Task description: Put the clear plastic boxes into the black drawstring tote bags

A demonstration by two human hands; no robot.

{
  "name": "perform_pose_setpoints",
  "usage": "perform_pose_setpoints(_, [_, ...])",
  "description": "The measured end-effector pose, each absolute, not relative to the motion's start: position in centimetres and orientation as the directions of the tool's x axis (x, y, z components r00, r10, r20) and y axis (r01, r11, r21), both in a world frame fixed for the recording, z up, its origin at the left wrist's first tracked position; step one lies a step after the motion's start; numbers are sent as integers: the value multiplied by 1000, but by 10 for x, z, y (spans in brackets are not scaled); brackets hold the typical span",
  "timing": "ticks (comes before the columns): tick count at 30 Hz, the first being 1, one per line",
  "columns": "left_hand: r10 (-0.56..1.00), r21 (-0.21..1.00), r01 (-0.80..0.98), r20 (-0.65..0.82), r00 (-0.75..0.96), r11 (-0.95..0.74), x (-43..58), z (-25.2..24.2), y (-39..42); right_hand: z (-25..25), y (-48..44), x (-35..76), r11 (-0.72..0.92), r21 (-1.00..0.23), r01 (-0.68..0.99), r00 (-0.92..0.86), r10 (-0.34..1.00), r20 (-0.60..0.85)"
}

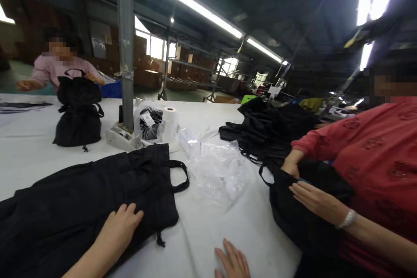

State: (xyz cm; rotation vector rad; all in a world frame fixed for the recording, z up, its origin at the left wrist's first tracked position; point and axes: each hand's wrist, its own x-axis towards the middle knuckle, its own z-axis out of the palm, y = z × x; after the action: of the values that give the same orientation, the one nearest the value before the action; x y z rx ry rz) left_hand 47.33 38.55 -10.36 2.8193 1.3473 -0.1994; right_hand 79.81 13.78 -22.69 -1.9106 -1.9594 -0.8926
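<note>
Head view: my right hand (233, 260), nearest, is over the white table (263, 234) with its fingers apart; my left hand (119, 230) lies palm down, fingers slightly spread, on a black bag (97, 186) laid across the table's left side. Beyond lies clear plastic wrapping (221, 178); to the right, a co-worker in red (384, 139) handles dark cloth (296, 213). Farthest, a co-worker in pink (44, 67) sits or stands behind the table.
</note>
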Motion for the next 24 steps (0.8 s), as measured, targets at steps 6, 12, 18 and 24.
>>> perform_pose_setpoints(6, [848,76,848,-36,529,-525,465,-80,349,-212,122,773,-134,86,987,72,855,513])
perform_pose_setpoints(12, [826,60,825,6,563,-562,480,-98,334,-210,118,772,-187,31,982,153,881,449])
perform_pose_setpoints(18, [918,683,615,259,299,-393,437,-68,357,-195,117,760,-228,-109,968,251,911,327])
perform_pose_setpoints(24, [919,798,457,359,161,-392,351,10,254,-180,124,761,-240,-110,965,262,919,296])
